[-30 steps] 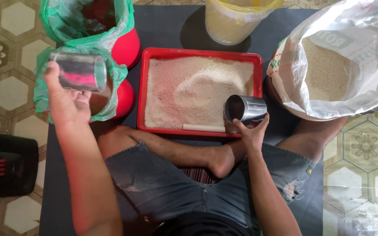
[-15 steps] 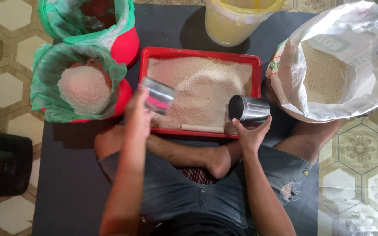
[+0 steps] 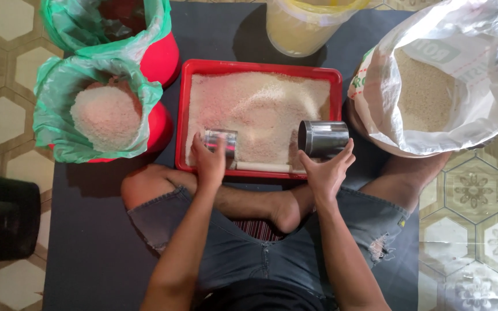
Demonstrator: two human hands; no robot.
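Now | left hand [image 3: 210,164] fingers grip steel cup [image 3: 221,142] | right hand [image 3: 325,171] likewise, second cup [image 3: 323,138] | dark mat [image 3: 87,253], tiled floor [image 3: 7,115]

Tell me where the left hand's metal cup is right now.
The metal cup lies in the left hand at the red tray's near-left corner, on the rice.

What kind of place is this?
Probably a home floor used for portioning grain: patterned floor tiles, a dark mat the person sits on, a big open sack beside a red tray of grain.
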